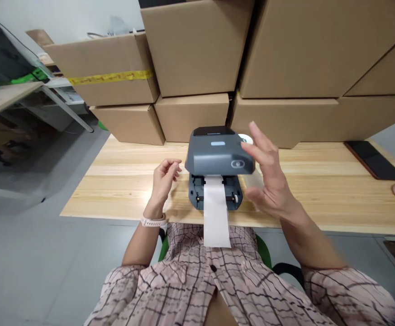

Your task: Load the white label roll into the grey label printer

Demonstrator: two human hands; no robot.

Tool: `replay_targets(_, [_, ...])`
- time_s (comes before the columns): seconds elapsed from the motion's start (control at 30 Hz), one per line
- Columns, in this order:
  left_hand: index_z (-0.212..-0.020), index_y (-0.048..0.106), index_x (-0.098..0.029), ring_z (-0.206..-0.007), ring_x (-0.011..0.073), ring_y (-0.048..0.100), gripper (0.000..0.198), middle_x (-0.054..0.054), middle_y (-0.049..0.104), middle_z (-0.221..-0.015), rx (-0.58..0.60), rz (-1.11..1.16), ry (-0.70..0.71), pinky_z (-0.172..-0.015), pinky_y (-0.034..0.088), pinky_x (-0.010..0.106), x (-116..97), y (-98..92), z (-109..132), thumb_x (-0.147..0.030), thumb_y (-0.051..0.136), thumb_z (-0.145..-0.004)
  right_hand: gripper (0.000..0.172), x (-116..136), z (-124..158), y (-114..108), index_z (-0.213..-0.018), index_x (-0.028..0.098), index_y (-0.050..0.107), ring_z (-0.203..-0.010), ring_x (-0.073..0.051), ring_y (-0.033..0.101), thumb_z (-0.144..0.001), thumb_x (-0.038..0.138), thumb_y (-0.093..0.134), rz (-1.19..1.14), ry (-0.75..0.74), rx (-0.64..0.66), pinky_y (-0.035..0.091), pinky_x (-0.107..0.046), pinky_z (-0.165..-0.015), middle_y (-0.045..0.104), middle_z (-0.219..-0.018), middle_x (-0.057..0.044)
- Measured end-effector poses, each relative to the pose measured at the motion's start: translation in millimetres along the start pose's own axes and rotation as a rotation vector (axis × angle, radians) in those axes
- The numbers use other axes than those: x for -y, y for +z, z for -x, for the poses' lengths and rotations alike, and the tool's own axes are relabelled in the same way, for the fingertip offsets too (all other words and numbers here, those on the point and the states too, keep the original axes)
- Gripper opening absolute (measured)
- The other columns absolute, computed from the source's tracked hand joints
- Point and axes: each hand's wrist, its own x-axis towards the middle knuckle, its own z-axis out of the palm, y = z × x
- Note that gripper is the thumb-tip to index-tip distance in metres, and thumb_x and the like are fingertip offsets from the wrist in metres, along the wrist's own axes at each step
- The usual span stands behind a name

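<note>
Checked shirt [170,290] nearest; left hand [165,177] bent, fingers loosely curled; right hand [273,179] raised by printer [214,156], fingers wide.

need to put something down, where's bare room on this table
The table is bare between the right hand and the phone, and left of the left hand. It's crowded around the printer: a hand either side, boxes behind.
</note>
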Motion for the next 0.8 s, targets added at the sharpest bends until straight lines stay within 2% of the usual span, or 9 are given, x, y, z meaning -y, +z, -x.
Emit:
replay_targets(0.1, [-0.111,0.070,-0.019,-0.090,0.0162,0.065,0.034,0.007,0.071,-0.102,0.081,-0.023,-0.024,-0.073,0.052,0.026,9.6,14.9,-21.6,-0.038,0.072,-0.083,0.067,-9.1,-29.4,-0.7,-0.157,0.042,0.029,-0.157,-0.035,0.023,-0.098,0.074,0.028,0.022,-0.021,0.024,0.025,-0.067,-0.123,0.022,-0.171,-0.001])
replay_targets(0.17, [-0.133,0.060,-0.021,-0.121,0.0235,0.061,0.059,0.013,0.065,-0.132,0.192,-0.020,-0.039,-0.092,0.053,0.033,14.3,24.1,-26.9,-0.038,0.077,-0.079,0.069,-18.5,-52.2,2.2,-0.157,0.035,0.030,-0.157,-0.034,0.023,-0.099,0.073,0.029,0.033,-0.031,0.008,0.024,-0.067,-0.123,0.023,-0.171,-0.006])
replay_targets(0.23, [-0.149,0.045,-0.023,-0.137,0.0289,0.051,0.082,0.015,0.053,-0.149,0.315,0.007,-0.063,-0.102,0.051,0.040,17.0,31.4,-27.2,-0.038,0.081,-0.077,0.070,-29.8,-76.2,5.2,-0.156,0.030,0.031,-0.157,-0.033,0.023,-0.100,0.071,0.029,0.039,-0.037,-0.041,0.022,-0.066,-0.124,0.025,-0.169,-0.009])
replay_targets(0.33, [-0.157,0.034,-0.024,-0.137,0.0313,0.052,0.093,0.015,0.052,-0.152,0.416,0.059,-0.087,-0.104,0.051,0.041,18.9,38.1,-25.2,-0.039,0.080,-0.078,0.065,-46.2,-110.1,7.0,-0.157,0.034,0.029,-0.155,-0.030,0.031,-0.101,0.069,0.029,0.004,0.000,-0.087,0.028,-0.060,-0.125,0.027,-0.169,-0.005])
replay_targets(0.43, [-0.156,0.037,-0.022,-0.133,0.0316,0.056,0.093,0.015,0.054,-0.151,0.401,0.065,-0.086,-0.104,0.051,0.041,20.6,40.1,-25.4,-0.039,0.082,-0.076,0.061,-53.1,-130.1,6.3,-0.156,0.038,0.027,-0.151,-0.029,0.037,-0.102,0.066,0.031,0.018,0.057,-0.124,0.035,-0.057,-0.122,0.030,-0.168,-0.002])
replay_targets(0.57, [-0.153,0.042,-0.021,-0.130,0.0317,0.057,0.090,0.016,0.055,-0.149,0.385,0.052,-0.087,-0.099,0.054,0.041,21.9,39.3,-26.1,-0.041,0.082,-0.075,0.045,-44.6,-116.5,13.1,-0.142,0.033,0.050,-0.145,-0.033,0.043,-0.103,0.053,0.041,0.184,-0.021,-0.137,0.036,-0.060,-0.119,0.053,-0.150,-0.007])
replay_targets(0.67, [-0.153,0.042,-0.020,-0.128,0.0312,0.058,0.088,0.016,0.056,-0.148,0.393,0.005,-0.071,-0.092,0.056,0.038,21.3,38.3,-25.6,-0.042,0.080,-0.077,0.032,-40.9,-87.8,28.4,-0.120,0.026,0.067,-0.112,-0.029,0.066,-0.102,0.029,0.039,0.192,-0.091,0.193,0.052,-0.049,-0.097,0.072,-0.114,-0.008])
replay_targets(0.73, [-0.153,0.042,-0.021,-0.126,0.0301,0.060,0.085,0.015,0.055,-0.150,0.406,-0.031,-0.042,-0.094,0.056,0.038,20.6,37.6,-25.6,-0.042,0.078,-0.080,0.033,-45.0,-72.4,39.6,-0.114,0.021,0.069,-0.095,-0.027,0.070,-0.098,0.018,0.041,0.243,-0.031,0.516,0.054,-0.042,-0.083,0.075,-0.101,-0.011])
replay_targets(0.8, [-0.153,0.043,-0.021,-0.127,0.0291,0.060,0.082,0.014,0.055,-0.151,0.424,-0.043,-0.002,-0.101,0.052,0.039,20.9,36.9,-26.1,-0.041,0.076,-0.081,0.033,-52.5,-64.8,48.7,-0.115,0.017,0.070,-0.096,-0.029,0.070,-0.096,0.014,0.043,0.312,-0.001,0.766,0.052,-0.042,-0.085,0.075,-0.099,-0.014])
